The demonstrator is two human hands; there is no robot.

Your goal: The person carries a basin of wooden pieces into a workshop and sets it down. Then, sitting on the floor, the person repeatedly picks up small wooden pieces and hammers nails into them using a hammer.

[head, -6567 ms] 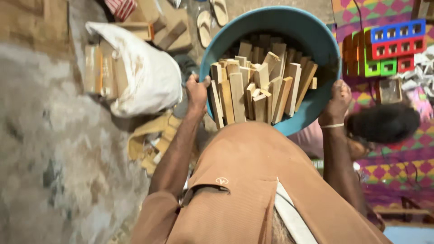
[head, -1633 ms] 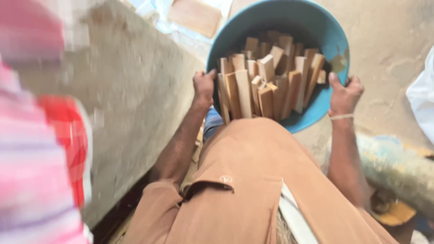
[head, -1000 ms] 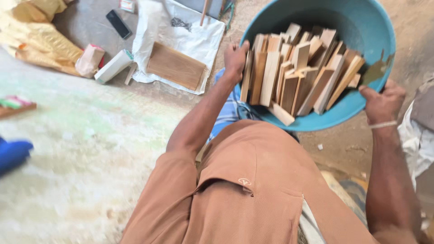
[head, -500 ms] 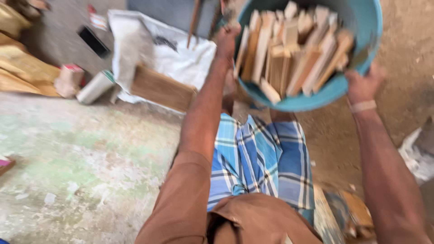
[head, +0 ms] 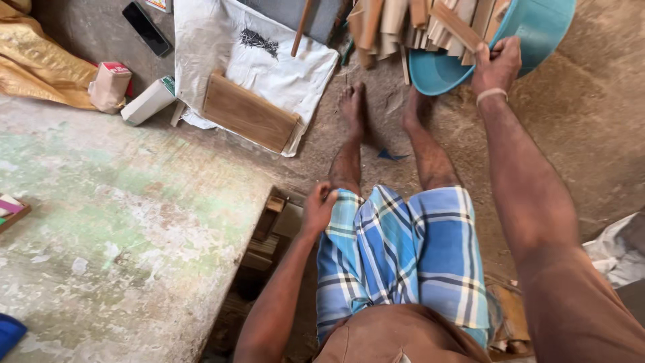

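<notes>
Basin [head: 443, 70], blue plastic, tipped steeply at far right above the dirt floor [head: 591, 154]; right hand [head: 496, 64] closed on its rim, one-handed. Wooden offcuts [head: 410, 23] sliding toward the low lip, a few already hanging over the edge. Left hand [head: 317, 210] down at the near side, fingers curled into the checked sarong [head: 396, 249] at the thigh, carrying nothing else.

Risks, as judged: a single grip on a loaded, tilted basin could slip or twist, dumping the whole lot at once. Two bare feet [head: 383, 107] stand just beneath the lip, so falling offcuts may strike toes. Spill could also scatter left onto the white sack [head: 269, 60] and into the small dark heap of nails [head: 259, 42] lying on it.

Counts: one basin; offcuts too overlapped to count, roughly a dozen visible; one flat wooden board [head: 248, 121] on the sack; one black phone [head: 149, 28]; two small cartons [head: 131, 91] beside the yellow cloth [head: 40, 67]; one worn concrete bench [head: 121, 249] at near left.
</notes>
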